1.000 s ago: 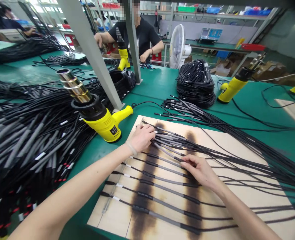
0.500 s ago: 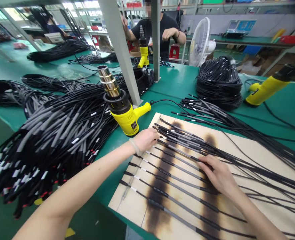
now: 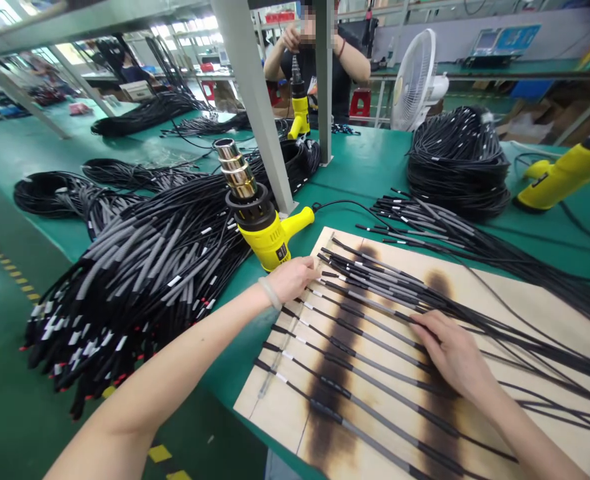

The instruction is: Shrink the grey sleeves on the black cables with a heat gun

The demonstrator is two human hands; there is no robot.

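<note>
Several black and grey sleeved cables lie side by side across a scorched wooden board. At the board's upper left edge, my left hand pinches the end of one cable. Farther right, my right hand has thumb and fingers closed on the same cable, which runs between the hands. A tighter group of cables lies just beyond it on the board. Behind my left hand a yellow heat gun stands with its metal nozzle up.
A large cable bundle covers the table's left part. Coiled cables, another yellow heat gun and a white fan are behind the board. Metal posts rise mid-table; a person in black sits opposite.
The camera view has shifted, so the table things appear farther right. Both hands keep their hold on the cable. The person opposite has raised both hands near the heat gun nozzle there.
</note>
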